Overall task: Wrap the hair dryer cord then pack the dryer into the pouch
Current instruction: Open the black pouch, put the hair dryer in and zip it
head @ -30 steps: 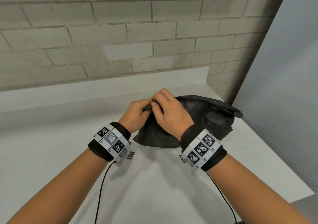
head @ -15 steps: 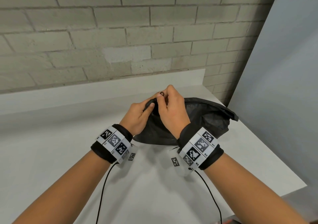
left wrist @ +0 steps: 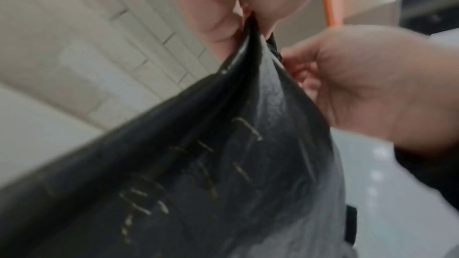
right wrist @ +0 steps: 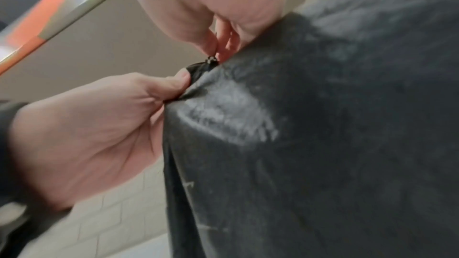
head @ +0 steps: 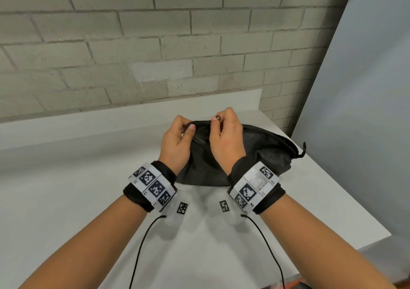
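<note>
We are at the zip of the black pouch (head: 255,155), which sits on the white table (head: 66,200) near the wall. To zip well, we should hold the end tight and pull the small zip tab (head: 218,118) straight along the top. Our left hand (head: 176,146) pinches the pouch's end. Our right hand (head: 226,140) pinches the tab between thumb and finger. We cannot see the dryer; it may be inside.
</note>
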Demonstrator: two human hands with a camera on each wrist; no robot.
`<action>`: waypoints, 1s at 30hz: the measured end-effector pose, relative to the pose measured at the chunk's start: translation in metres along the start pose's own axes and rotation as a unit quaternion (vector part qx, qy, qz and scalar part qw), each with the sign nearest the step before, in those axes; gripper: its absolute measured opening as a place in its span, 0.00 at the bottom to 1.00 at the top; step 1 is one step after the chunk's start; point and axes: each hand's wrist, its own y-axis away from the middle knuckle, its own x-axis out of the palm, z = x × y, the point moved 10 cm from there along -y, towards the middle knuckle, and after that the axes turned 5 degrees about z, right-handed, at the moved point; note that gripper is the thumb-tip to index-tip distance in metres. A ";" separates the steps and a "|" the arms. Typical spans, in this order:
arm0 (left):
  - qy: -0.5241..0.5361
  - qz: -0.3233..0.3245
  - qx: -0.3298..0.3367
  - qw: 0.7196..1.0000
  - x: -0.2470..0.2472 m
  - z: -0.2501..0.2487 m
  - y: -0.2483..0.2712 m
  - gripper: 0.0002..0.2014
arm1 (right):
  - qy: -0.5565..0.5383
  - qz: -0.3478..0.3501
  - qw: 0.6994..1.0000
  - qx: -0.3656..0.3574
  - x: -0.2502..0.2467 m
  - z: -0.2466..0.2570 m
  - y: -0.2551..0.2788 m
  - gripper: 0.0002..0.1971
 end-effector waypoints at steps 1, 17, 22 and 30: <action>0.035 -0.004 -0.017 0.999 0.000 0.005 0.000 0.07 | 0.015 -0.019 1.000 0.003 -0.007 -0.003 -0.003 0.07; -0.038 0.036 -0.034 0.998 -0.011 0.018 -0.012 0.25 | 0.394 0.003 0.887 0.239 -0.125 -0.180 0.015 0.11; 0.002 0.140 -0.026 0.990 0.003 0.015 -0.003 0.14 | 0.113 -0.048 0.949 0.291 -0.126 -0.177 0.014 0.04; -0.076 0.119 -0.038 0.989 -0.020 0.044 0.000 0.34 | -0.056 -0.073 0.984 0.151 -0.148 -0.120 -0.020 0.18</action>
